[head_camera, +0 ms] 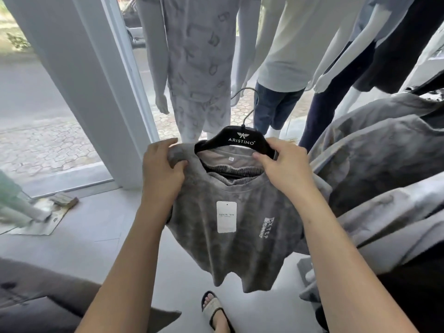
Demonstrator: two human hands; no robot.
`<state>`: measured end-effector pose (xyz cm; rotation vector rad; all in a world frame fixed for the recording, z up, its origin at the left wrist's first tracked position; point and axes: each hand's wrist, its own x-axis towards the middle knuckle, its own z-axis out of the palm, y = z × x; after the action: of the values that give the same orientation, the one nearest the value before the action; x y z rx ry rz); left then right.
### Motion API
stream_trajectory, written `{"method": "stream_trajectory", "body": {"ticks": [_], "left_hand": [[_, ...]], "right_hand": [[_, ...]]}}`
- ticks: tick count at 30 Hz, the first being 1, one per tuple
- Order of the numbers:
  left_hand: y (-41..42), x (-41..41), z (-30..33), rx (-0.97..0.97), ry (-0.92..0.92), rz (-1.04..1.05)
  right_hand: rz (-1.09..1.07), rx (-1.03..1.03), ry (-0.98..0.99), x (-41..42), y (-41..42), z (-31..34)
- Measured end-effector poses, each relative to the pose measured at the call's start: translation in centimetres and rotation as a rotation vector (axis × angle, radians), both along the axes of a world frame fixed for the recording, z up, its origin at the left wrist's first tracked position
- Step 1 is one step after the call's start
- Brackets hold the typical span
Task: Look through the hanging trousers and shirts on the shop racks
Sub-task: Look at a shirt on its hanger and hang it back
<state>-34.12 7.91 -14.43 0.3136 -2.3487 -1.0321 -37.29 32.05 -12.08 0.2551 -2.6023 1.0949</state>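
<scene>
Both hands hold a grey shirt [230, 236] up in front of the person, off the rack. The left hand [163, 169] pinches the shirt's shoulder, thumb curled over the fabric. The right hand [283, 169] grips the other end of the black hanger [236, 140], fingers wrapped round it. A white tag [226, 217] hangs on the chest. More grey shirts [374, 150] hang just right. Mannequins [197, 68] stand by the window [48, 104] behind.
</scene>
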Motion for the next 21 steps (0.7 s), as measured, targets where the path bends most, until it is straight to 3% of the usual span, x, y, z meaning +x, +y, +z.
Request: {"method": "stream_trajectory", "body": {"ticks": [3,10,15,21], "left_hand": [[1.1,0.5,-0.3,0.056,0.100,0.137],[5.4,0.6,-1.2,0.103,-0.175,-0.186],[5.3,0.6,-1.2,0.290,-0.289,-0.261],[2.5,0.2,-1.3,0.492,-0.307,-0.185]], "right_hand": [[-0.054,-0.029,-0.035,-0.2,-1.0,-0.4],[-0.044,-0.329,-0.256,-0.3,-4.9,-2.8],[0.106,-0.618,-0.531,0.1,-8.1,-4.0],[0.337,-0.747,-0.643,0.7,-11.4,-4.2]]}}
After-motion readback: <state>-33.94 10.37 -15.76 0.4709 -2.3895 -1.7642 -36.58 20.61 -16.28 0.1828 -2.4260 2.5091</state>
